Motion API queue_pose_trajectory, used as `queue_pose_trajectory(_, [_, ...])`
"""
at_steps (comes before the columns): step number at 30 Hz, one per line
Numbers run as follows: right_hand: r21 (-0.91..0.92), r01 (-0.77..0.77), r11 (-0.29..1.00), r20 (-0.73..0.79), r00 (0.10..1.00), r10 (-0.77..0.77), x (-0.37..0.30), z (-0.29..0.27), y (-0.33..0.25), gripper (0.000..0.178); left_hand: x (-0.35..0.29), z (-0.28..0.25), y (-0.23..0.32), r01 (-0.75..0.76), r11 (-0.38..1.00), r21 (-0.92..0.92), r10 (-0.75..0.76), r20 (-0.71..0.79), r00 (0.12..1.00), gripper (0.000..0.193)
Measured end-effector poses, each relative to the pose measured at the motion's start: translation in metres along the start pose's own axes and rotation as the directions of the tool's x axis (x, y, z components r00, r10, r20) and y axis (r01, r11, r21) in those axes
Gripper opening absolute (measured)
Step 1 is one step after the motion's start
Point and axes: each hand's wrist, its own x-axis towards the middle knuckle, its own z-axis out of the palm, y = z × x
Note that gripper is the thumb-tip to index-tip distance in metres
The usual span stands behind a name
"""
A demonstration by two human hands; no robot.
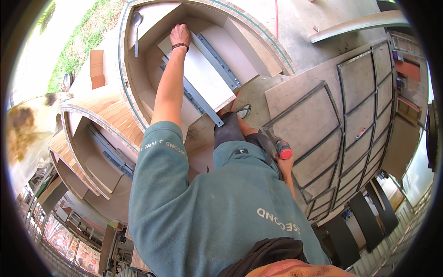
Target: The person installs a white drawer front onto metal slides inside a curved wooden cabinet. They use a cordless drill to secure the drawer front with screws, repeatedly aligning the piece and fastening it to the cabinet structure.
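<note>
A: Where's the left hand [180, 34]?
B: Top centre of the frame, inside a curved cabinet [150, 60], at the upper end of a white board [207, 69]. A dark bracelet [180, 46] circles the wrist.
A: And its grip?
B: The fingers are curled in, knuckles up. I cannot tell whether they pinch the board or anything else; the fingertips are hidden.
A: What lies around the board?
B: Two blue-grey metal rails, one along each side: the left rail [196, 99] slants down to frame centre, the right rail [217, 62] sits higher. A large spoon [136, 27] lies at the cabinet's upper left.
A: The right hand [286, 164]?
B: Right of centre, its grip closed round a power tool [283, 150] with a red end and dark body, down by the hip.
A: Any writing?
B: Pale capitals run across the left sleeve of the teal sweatshirt [207, 198], and more sit upside down on its chest, lower centre. A small dark patch [242, 151] near the hem carries a pale mark. The printed sheet [76, 244] at lower left is too blurred to read.
</note>
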Motion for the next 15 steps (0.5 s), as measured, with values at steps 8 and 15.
queue_pose_trajectory(8, [0.004,-0.006,1.000,0.079,0.997,0.006,0.011,-0.003,-0.015,0.054,-0.018,0.003,0.020,0.025,0.997,-0.071,-0.017,0.113,0.993,0.024])
queue_pose_trajectory(15, [0.037,0.100,0.994,0.001,0.995,-0.100,0.030,0.005,0.016,0.049,-0.117,-0.018,0.067,-0.034,0.982,-0.184,0.058,0.131,0.990,0.022])
